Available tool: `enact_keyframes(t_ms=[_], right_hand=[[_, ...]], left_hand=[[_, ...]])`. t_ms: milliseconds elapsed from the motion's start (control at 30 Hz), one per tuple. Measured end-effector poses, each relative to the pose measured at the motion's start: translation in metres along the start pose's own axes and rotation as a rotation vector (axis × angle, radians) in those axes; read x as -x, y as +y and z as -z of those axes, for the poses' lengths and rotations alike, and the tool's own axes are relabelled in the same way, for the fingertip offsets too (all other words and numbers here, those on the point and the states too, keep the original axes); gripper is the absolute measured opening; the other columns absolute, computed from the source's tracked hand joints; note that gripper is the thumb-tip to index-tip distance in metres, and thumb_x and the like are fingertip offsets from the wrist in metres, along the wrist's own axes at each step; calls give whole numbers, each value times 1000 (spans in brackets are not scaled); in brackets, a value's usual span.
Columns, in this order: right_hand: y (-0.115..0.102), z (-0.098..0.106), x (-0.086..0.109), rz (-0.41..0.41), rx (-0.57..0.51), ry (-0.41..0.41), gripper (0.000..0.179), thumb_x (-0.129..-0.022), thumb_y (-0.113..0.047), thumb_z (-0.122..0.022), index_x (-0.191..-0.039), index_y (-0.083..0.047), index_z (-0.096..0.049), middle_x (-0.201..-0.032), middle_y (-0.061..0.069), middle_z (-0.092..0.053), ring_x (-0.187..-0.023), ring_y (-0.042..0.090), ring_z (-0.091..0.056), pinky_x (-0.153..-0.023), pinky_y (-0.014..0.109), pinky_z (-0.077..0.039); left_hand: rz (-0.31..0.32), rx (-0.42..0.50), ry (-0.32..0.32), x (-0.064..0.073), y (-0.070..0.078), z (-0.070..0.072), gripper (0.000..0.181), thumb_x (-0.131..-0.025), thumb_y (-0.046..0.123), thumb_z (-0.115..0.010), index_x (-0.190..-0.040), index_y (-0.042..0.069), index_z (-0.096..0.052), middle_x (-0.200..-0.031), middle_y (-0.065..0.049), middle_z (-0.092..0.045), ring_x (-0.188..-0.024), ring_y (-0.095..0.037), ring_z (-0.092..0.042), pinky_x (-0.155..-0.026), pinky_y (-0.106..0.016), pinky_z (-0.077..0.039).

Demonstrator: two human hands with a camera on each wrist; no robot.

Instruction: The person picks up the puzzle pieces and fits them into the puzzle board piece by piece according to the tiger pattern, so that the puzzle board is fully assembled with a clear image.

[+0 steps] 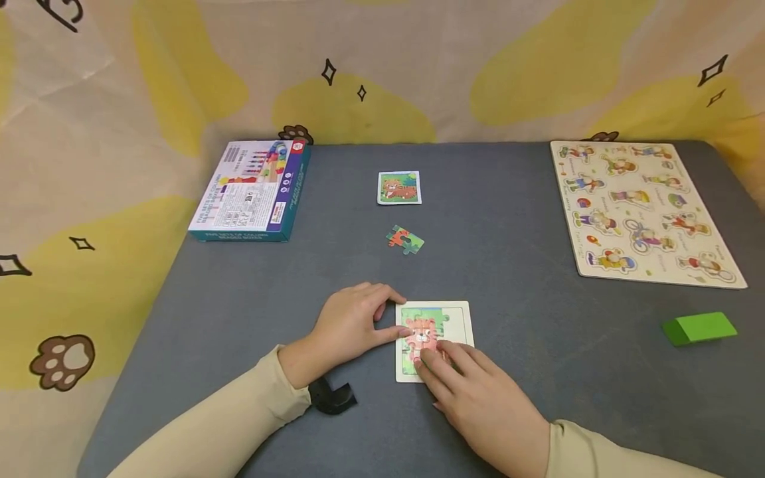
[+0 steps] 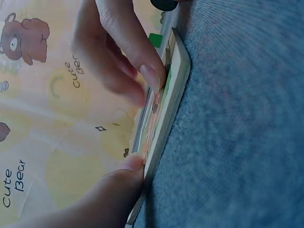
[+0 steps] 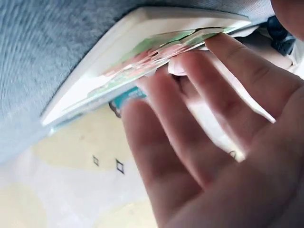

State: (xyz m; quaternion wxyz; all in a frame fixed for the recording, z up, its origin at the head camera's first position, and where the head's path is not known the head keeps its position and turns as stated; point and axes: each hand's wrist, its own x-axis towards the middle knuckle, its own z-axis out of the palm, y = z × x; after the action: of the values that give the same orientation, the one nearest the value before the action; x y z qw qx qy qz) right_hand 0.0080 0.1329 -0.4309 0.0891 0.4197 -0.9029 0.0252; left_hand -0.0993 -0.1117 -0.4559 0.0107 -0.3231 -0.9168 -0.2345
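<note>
A jigsaw tray (image 1: 459, 326) with a white border lies on the table, partly filled with pieces of a pink tiger puzzle (image 1: 427, 325) on green. My left hand (image 1: 352, 322) is at its left side, the thumb resting on the puzzle and the index fingertip at the upper-left corner. From the lower right my right hand (image 1: 478, 395) touches the tiger pieces with its fingertips. In the right wrist view the fingers (image 3: 161, 123) are extended and spread. Loose puzzle pieces (image 1: 411, 243), red and green, lie beyond the tray. Behind them is a tiger picture card (image 1: 399, 188).
A boxed toy set (image 1: 245, 199) sits at the back left. At the right are a wooden peg-puzzle board (image 1: 645, 212) with figures and a green block (image 1: 700, 328). A patterned cloth (image 1: 382, 40) hangs along the table's back edge.
</note>
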Motion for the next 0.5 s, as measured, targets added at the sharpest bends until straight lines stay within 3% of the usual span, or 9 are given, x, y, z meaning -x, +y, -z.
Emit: enact_keyframes(t_ms=[100,233,367,500], right_hand=[[5,1,-1,17,-20,-20,64,-85,-36,-89,-139,-9,-67,-137,4,-61,-120,24,-58,-98,40,-52],[10,2,0,26,-29,-23,64,-84,-37,-89,-138,-11,-67,-138,1,-62,-121,22,-59,-95,39,-53],[12,3,0,43,-20,-32,65,-85,-38,-88,-140,-12,-66,-139,0,-62,-121,22,-59,-94,38,-53],[14,4,-1,44,-13,-26,64,-84,-37,-89,-139,-12,-67,-136,0,-61,-118,22,-59,-92,38,-53]], left_hand=[[-3,-4,4,0,1,0,45,-84,46,-89,-116,20,-74,-74,12,-43,-65,-6,-40,-57,-25,-35],[-3,-11,-43,-1,3,1,52,-84,53,-86,-121,19,-72,-80,11,-50,-73,-7,-47,-63,-27,-41],[2,-40,-99,0,4,3,69,-78,65,-85,-126,19,-68,-104,10,-65,-91,-11,-59,-81,-33,-51],[-5,-57,-123,0,4,5,75,-75,68,-86,-129,19,-66,-119,8,-68,-102,-15,-62,-91,-39,-52]])
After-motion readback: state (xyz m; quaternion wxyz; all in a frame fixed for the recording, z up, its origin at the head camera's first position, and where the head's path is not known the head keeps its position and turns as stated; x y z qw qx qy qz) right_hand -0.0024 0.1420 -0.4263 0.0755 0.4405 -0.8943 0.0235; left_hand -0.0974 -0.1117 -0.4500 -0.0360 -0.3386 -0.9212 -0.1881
